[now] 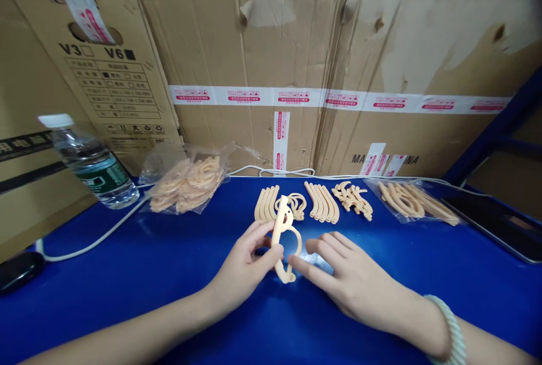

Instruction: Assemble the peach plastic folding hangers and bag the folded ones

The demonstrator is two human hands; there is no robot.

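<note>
My left hand [253, 252] pinches a beige frame [277, 235] between thumb and fingers, above the blue table. The frame looks like wood or plastic; it has a long curved bar, a round loop on its right side and a small foot at the bottom. My right hand [339, 266] is just right of it, fingers half bent and apart. The thumb tip of that hand is at the loop's lower edge; whether it touches cannot be made out. Behind the frame lie curved strips [266, 202] and rings [298, 205], partly hidden by it.
More curved strips [322, 202] and small branched pieces [353, 198] lie at the back. Bags of beige parts [190, 181] [412, 198] flank them. A water bottle [99, 170] and black mouse [20, 272] are left, a phone-like black slab [499, 227] right. Cardboard boxes [254, 43] stand behind a white cable [101, 235].
</note>
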